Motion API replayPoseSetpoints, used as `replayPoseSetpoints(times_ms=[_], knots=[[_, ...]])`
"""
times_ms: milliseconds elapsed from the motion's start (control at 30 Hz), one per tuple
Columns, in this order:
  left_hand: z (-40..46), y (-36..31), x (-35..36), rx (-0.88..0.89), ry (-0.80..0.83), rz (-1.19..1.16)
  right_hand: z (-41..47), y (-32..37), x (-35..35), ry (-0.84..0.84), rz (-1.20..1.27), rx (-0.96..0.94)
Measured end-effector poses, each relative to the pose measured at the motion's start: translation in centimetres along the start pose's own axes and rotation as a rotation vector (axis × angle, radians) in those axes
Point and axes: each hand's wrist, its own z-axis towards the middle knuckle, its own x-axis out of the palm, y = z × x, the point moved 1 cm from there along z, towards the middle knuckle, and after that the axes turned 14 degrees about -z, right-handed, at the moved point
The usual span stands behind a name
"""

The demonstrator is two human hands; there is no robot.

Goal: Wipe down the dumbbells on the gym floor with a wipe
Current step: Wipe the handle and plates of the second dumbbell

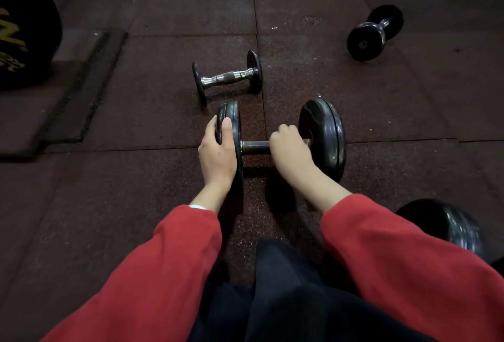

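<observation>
A black dumbbell (281, 137) lies crosswise on the dark rubber gym floor (136, 191), just in front of the person. The left hand (218, 150) grips its left plate, thumb over the rim. The right hand (290, 148) is curled round the metal handle beside the right plate; no wipe can be made out. A smaller chrome-handled dumbbell (227, 77) sits just beyond. Another black dumbbell (375, 32) lies far right. Both sleeves (409, 254) are red.

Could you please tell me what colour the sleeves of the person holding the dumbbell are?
Red sleeves, clearest in the head view.
</observation>
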Motion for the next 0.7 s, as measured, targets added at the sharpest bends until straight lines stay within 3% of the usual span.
replayPoseSetpoints(times_ms=[167, 300, 433, 700], knots=[[-0.2, 0.2, -0.1, 0.013, -0.005, 0.005, -1.4, 2.9, -0.1, -0.062, 0.138, -0.244], [-0.4, 0.3, -0.2, 0.024, 0.005, -0.013, -0.8, 3.0, 0.6, -0.092, 0.203, -0.307], [0.0, 0.2, -0.1, 0.015, -0.001, -0.017, -0.6, 2.7, 1.7, -0.156, 0.345, -0.235], [0.1, 0.4, 0.0, 0.034, 0.001, -0.008, 2.1, 2.4, 1.7, -0.126, 0.541, -0.045]])
